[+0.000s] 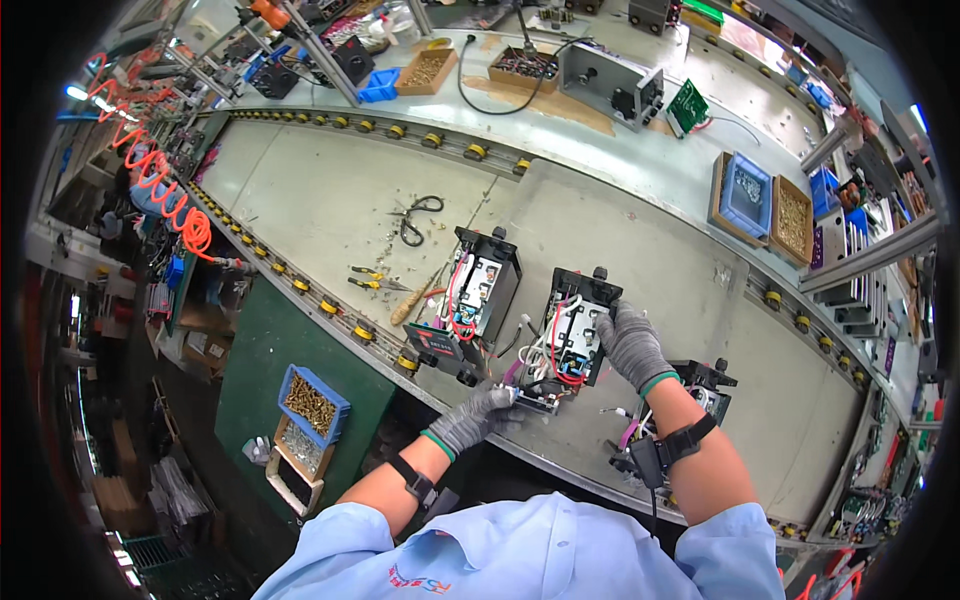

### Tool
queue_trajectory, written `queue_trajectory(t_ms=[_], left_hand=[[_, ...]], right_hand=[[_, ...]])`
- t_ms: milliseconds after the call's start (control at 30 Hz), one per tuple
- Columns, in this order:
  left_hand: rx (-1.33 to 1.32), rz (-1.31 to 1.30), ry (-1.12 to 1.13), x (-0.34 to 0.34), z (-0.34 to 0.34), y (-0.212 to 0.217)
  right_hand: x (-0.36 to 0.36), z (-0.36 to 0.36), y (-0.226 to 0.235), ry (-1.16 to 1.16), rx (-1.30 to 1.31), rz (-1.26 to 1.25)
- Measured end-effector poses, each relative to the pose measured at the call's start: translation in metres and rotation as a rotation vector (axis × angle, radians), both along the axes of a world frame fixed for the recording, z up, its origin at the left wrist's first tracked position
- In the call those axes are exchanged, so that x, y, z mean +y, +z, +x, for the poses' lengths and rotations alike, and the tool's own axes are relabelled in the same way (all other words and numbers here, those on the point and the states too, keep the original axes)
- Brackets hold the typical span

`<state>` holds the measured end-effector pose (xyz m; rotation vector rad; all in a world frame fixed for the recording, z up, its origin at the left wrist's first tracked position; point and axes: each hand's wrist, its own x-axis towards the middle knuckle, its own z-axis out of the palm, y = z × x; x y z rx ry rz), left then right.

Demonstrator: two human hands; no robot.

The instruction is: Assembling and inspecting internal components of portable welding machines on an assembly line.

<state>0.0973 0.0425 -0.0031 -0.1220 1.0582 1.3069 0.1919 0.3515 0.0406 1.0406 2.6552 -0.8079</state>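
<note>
In front of me stands an open electronic unit with a black housing, a pale metal plate and red and white wires. My right hand, in a grey glove, grips its right side. Pinched at the unit's near end is a small dark end panel, with my gloved left hand closed on its left edge; the fingertips are partly hidden. To the left is a similar open unit with a dark front panel. A third unit lies partly behind my right forearm.
Scissors, yellow-handled pliers and a wooden-handled tool lie on the grey worktop among scraps. Roller rails edge it. Screw bins stand lower left; more trays sit far right. An orange coiled hose hangs left.
</note>
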Motion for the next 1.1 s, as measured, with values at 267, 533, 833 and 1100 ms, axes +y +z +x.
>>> queue_trajectory(t_ms=[267,533,833,1100], left_hand=[[0.348,-0.066,0.38,0.008,0.047,0.022],[0.398,-0.038,0.249,0.028,0.073,0.023],[0.197,0.087,0.303,0.023,0.08,-0.002],[0.278,0.196,0.292,0.02,0.087,-0.052]], right_hand=[[0.008,0.0,-0.003,0.067,0.059,-0.037],[0.028,0.017,0.044,0.11,-0.022,0.041],[-0.073,0.015,0.088,0.414,0.016,-0.202],[-0.084,-0.032,0.037,-0.156,-0.326,-1.079]])
